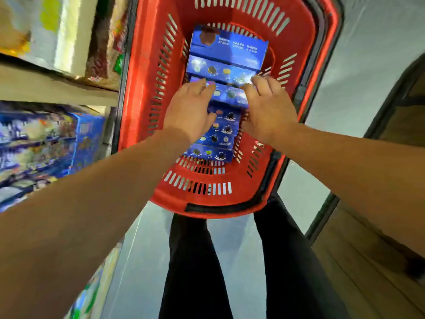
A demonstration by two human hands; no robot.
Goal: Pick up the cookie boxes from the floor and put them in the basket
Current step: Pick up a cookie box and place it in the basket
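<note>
A row of blue cookie boxes [216, 111] already lies inside the red basket [207, 203], stacked edge to edge from the near wall to the far one, so most of the job looks done. Both hands are over the middle of the row — the left hand [188, 111] rests with fairly straight fingers on the left end of one box, and the right hand [269, 109] lies on its right end, fingers spread and only lightly bent; neither appears to be curled round anything, so this reads as setting a box down or pressing it level. The strip of floor [142, 261] visible around the person's legs [195, 272] shows no boxes, though most of it is out of view — whether any remain cannot be told. Blurred shelves [46, 146] of packaged goods stand at left.
</note>
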